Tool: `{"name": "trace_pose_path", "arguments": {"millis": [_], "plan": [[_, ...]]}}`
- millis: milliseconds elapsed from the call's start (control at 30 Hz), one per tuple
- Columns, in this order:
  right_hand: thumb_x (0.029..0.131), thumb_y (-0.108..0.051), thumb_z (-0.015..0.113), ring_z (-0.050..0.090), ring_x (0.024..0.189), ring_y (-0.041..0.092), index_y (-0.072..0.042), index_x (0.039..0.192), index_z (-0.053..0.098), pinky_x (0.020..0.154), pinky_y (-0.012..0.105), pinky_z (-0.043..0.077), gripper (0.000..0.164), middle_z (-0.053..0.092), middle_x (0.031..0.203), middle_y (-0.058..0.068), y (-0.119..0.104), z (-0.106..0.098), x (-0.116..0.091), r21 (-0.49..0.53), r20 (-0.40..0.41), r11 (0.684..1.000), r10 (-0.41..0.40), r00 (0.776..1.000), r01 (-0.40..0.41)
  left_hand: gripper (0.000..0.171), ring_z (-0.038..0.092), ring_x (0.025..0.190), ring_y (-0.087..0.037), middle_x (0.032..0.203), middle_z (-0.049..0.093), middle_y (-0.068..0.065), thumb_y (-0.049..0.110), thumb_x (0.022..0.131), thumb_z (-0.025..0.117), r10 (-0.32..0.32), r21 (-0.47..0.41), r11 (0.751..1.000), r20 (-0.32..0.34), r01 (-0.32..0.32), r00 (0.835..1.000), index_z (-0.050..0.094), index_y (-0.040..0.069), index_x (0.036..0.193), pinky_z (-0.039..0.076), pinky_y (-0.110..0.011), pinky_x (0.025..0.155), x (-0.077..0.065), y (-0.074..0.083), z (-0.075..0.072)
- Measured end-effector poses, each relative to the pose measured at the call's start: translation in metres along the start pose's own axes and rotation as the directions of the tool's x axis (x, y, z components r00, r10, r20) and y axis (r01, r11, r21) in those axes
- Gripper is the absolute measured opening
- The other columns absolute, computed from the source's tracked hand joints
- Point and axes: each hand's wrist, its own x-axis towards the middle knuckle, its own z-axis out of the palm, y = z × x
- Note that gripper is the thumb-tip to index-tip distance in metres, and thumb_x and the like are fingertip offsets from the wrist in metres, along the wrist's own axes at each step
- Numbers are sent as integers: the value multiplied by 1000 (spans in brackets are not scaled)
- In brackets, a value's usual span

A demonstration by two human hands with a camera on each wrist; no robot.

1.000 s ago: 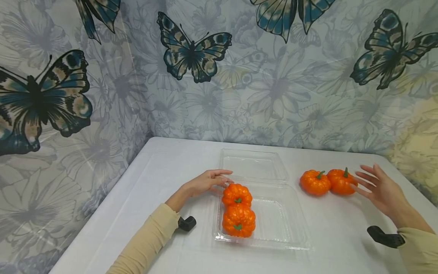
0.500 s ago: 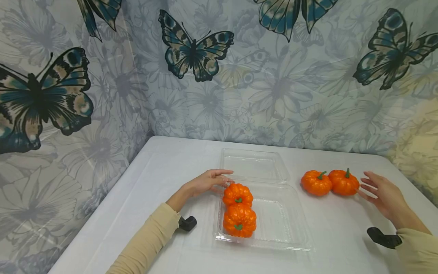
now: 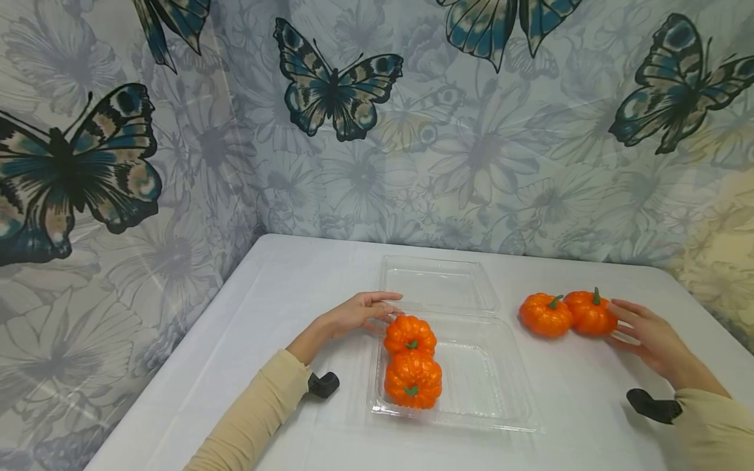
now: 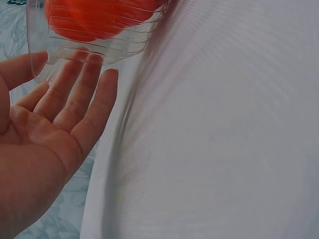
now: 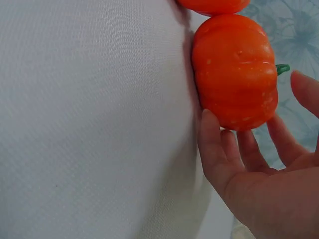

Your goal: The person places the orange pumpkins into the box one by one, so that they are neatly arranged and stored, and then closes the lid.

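A clear plastic clamshell container stands unfolded on the white table. Two small orange pumpkins with green stems sit one behind the other along its left side. At the container's left rim is my left hand, its fingers extended and touching the plastic wall, as the left wrist view shows. Two more pumpkins lie to the right of the container, side by side: a left one and a right one. My right hand reaches the right one's outer side, fingertips against its skin, the thumb apart from it in the right wrist view.
The container's lid lies back toward the wall, which is hung with butterfly-print cloth. A white cloth covers the table. Black wrist mounts stick out from both sleeves.
My right hand draws back slightly from the right pumpkin, then comes left again until its fingertips meet that pumpkin. My left hand stays at the container's rim.
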Motion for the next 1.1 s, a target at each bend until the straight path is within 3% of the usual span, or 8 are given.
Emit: {"name": "trace_pose_path", "arguments": {"millis": [100, 200, 300, 433, 600, 767, 867, 1100], "plan": [[98, -41, 47, 52, 100, 18, 1, 151, 6, 76, 28, 53, 79, 3, 147, 31, 1, 1, 3, -56, 18, 998, -15, 1000, 16, 48, 55, 112, -25, 133, 54, -15, 16, 101, 47, 2, -3, 1000, 2, -2, 1000, 36, 1, 145, 48, -42, 89, 0, -1, 0], [99, -36, 49, 51, 83, -5, -5, 152, 1, 77, 28, 53, 78, 5, 142, 33, 4, 0, 5, -65, 50, 997, -46, 998, 49, 48, 55, 112, -25, 133, 54, -14, 17, 101, 48, 1, 0, 1000, 1, -1, 1000, 37, 2, 145, 48, -41, 89, 0, 0, 0], [101, -34, 45, 48, 111, 17, -11, 151, -15, 75, 23, 52, 81, -11, 148, 34, 5, -1, 6, -80, 99, 994, -64, 993, 73, 48, 55, 113, -24, 133, 55, -12, 17, 101, 48, -2, 6, 1000, 0, 2, 1000, 37, 3, 145, 48, -42, 89, 0, 0, 0], [103, -32, 42, 1, 129, 52, -17, 148, -23, 71, 17, 48, 80, -30, 143, 35, 4, -1, 6, -110, 151, 990, -73, 986, 90, 48, 55, 112, -24, 133, 55, -12, 17, 101, 48, -2, 6, 1000, -2, 2, 1000, 37, 3, 145, 48, -42, 89, 0, 1, 0], [103, -32, 42, 7, 125, 52, -13, 150, -18, 73, 18, 47, 78, -28, 143, 36, 3, -1, 6, -163, 170, 983, -56, 984, 84, 48, 55, 112, -25, 133, 54, -14, 17, 101, 48, 1, 9, 1000, -2, -1, 1000, 36, 2, 145, 48, -41, 88, 0, 0, -1], [102, -30, 46, 44, 107, 15, -16, 152, -11, 77, 24, 51, 77, -23, 144, 39, 3, -2, 3, -178, 158, 980, -60, 986, 89, 48, 55, 112, -24, 133, 54, -14, 17, 101, 48, -5, 6, 1000, -4, 5, 1000, 37, 3, 145, 48, -41, 89, 0, 0, -1], [101, -28, 49, 43, 89, -12, -20, 153, -7, 79, 27, 52, 77, -21, 144, 39, 3, -2, 2, -179, 159, 978, -79, 984, 107, 48, 55, 112, -24, 133, 54, -14, 17, 101, 48, -6, 7, 1000, -9, 6, 1000, 37, 3, 145, 48, -41, 88, 0, 0, 0], [99, -22, 53, 48, 87, -14, -24, 154, 1, 80, 35, 53, 76, -20, 144, 40, 5, -2, -1, -164, 154, 977, -111, 982, 136, 48, 55, 112, -24, 133, 54, -13, 17, 101, 48, -7, 19, 1000, -11, 8, 1000, 37, 3, 146, 48, -41, 88, -1, 1, 0]]}}
